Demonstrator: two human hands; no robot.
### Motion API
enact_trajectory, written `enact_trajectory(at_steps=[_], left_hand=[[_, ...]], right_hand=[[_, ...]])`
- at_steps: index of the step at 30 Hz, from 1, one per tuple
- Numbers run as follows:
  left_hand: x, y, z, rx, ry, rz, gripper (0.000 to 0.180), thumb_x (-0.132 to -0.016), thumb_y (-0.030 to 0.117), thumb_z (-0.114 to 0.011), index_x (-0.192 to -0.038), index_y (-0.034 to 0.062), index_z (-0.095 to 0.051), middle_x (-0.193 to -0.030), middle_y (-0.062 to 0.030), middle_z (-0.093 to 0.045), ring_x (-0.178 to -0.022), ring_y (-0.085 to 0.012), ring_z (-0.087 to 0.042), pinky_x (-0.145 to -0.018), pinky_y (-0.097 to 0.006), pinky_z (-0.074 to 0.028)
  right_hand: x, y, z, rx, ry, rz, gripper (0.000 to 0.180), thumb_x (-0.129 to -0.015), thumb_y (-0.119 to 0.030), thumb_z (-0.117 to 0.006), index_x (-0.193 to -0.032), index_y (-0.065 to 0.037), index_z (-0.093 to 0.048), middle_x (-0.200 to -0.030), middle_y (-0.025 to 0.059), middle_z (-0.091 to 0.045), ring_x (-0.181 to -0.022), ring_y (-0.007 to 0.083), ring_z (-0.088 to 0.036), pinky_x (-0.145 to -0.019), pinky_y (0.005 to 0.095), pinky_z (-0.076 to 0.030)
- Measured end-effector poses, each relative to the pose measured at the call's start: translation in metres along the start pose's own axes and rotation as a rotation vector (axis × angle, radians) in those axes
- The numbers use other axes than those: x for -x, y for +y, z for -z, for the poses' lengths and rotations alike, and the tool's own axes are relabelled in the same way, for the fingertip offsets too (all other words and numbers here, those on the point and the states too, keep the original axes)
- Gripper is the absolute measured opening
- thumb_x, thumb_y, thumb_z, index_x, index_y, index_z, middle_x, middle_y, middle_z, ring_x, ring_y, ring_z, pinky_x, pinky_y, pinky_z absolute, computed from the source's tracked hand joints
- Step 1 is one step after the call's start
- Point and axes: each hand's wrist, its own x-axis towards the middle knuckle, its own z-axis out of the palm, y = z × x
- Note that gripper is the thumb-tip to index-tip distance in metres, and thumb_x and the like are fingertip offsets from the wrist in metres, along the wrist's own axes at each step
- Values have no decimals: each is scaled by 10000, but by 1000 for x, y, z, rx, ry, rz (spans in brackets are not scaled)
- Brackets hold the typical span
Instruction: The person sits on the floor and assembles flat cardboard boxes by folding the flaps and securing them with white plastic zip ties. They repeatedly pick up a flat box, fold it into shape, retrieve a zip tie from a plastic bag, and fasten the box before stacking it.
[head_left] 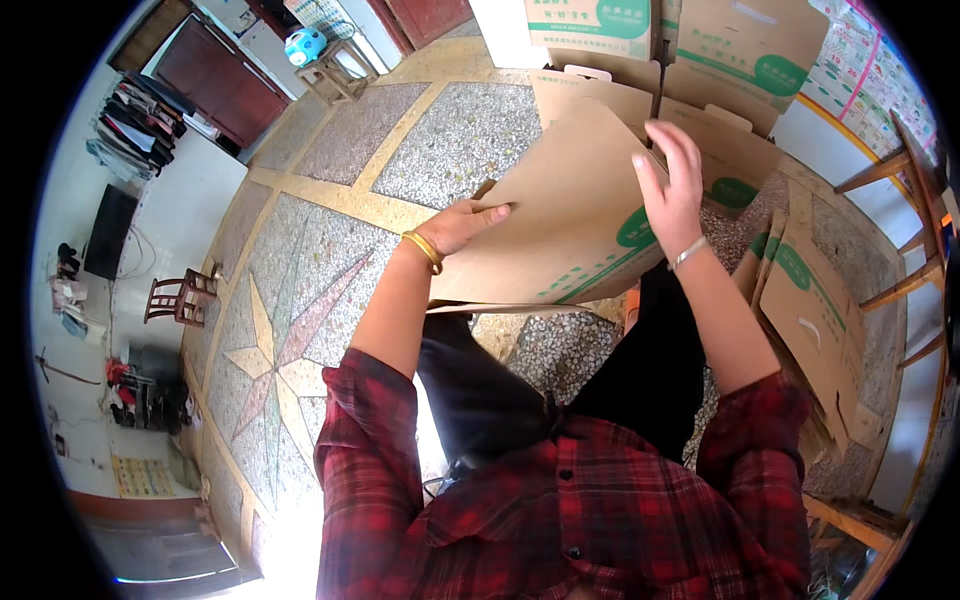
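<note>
A flattened brown cardboard box (560, 210) with green printing is held up in front of me, tilted above my knees. My left hand (462, 226) grips its left edge, thumb on the near face and the other fingers hidden behind it. Beside the right edge, my right hand (675, 190) is raised with its fingers apart and bent, holding nothing. Whether its fingertips touch the cardboard I cannot tell. Under the sheet's lower edge a second cardboard layer shows.
Upright cardboard boxes (740, 60) with green printing stand ahead at the right. Flat cardboard sheets (815, 310) lean in a pile at my right, near wooden furniture (900, 270). A wooden chair (182, 298) stands far left, and a stool (338, 72) holds a blue object (305, 46).
</note>
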Motion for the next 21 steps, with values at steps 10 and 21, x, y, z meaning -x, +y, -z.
enact_trajectory(at_steps=[10,21], left_hand=[[-16,-9,5,109,-50,32,560,-882,419,-530,-1222,-24,-491,-1132,-110,-568,-1026,-161,-529,-896,-281,-414],[-22,-16,-3,1,-57,-32,526,-907,403,-491,-1199,-34,-507,-1071,-98,-589,-977,-140,-519,-864,-268,-409]], right_hand=[[90,-6,-36,-293,-412,-218,246,-775,-5,-550,-1017,-22,-591,-931,115,-579,-886,276,-545,-762,356,-450],[103,-6,-54,-200,-443,-263,377,-752,-7,-569,-1125,-13,-514,-933,107,-575,-904,279,-527,-797,385,-416]])
